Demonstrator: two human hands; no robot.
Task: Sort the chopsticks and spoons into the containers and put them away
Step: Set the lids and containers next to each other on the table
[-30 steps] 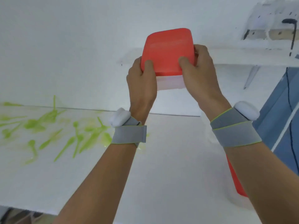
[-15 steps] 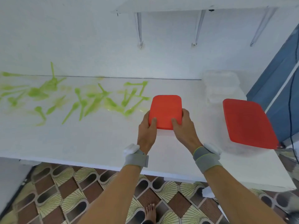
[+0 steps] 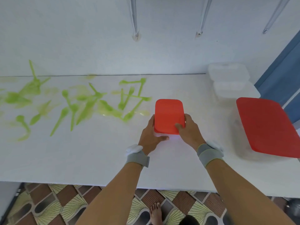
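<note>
A small clear container with a red lid (image 3: 168, 114) stands on the white table (image 3: 81, 156) in front of me. My left hand (image 3: 150, 135) holds its left side, thumb along the near wall. My right hand (image 3: 188, 130) grips its right near corner, with the thumb on the lid. Several green plastic spoons and chopsticks (image 3: 90, 103) lie scattered over the table's left half. A larger red-lidded clear container (image 3: 266, 125) stands at the right.
Two clear tubs without lids (image 3: 230, 82) are stacked at the back right against the wall. Metal shelf brackets (image 3: 134, 18) hang on the wall above. A blue panel (image 3: 282, 75) is on the right. Patterned floor and a bare foot (image 3: 155, 211) show below the table edge.
Both hands brought the small red-lidded container down from the shelf to the table. My left thumb has come off the lid to the container's near side.
</note>
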